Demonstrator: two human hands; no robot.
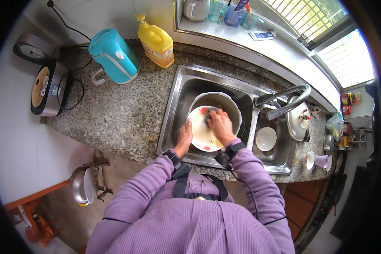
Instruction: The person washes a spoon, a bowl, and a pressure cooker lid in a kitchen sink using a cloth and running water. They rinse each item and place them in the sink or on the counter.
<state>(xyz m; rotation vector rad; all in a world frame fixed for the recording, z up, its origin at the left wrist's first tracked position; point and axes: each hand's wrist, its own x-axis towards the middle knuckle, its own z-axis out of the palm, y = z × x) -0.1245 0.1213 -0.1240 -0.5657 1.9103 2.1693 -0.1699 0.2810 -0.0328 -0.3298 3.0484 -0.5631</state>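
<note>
My left hand (184,138) grips the left rim of a white plate (200,131) with red patterns, its thumb up along the edge. The plate is tilted over the mouth of a large metal pot (233,108), which stands in the left basin of a stainless steel sink (181,95). My right hand (221,125) presses a dark scouring pad (209,116) against the plate's upper right part. Its fingers hide much of the pad. Yellowish residue shows on the plate's lower right. What lies inside the pot is mostly hidden.
A curved faucet (285,95) arches over the right basin, which holds a white bowl (266,139). A pot lid (297,122) leans beside that basin. On the granite counter (127,117) stand a yellow pump bottle (157,44), a blue electric kettle (114,57) and an open rice cooker (49,89).
</note>
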